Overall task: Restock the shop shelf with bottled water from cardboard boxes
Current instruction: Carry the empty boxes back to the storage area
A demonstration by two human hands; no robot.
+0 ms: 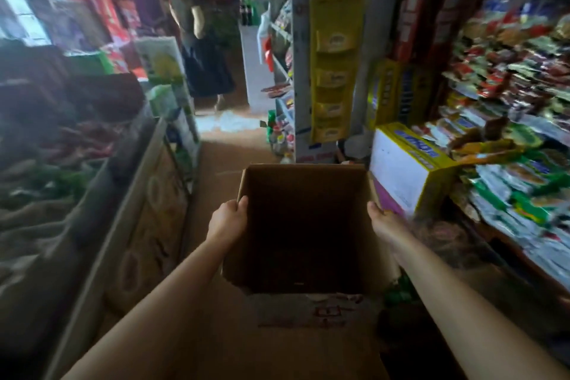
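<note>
A person's left hand [228,219] and right hand [385,222] carry one open cardboard box [303,225] down a shop aisle, each grip closed over a side wall, the left thumb hooked over the rim. The box interior is dark, and no bottles can be made out inside. Red writing on its near flap is too blurred to read. At right, a shelf [505,237] of packaged snacks stands beside one yellow-and-white carton [407,170] with illegible blue lettering.
</note>
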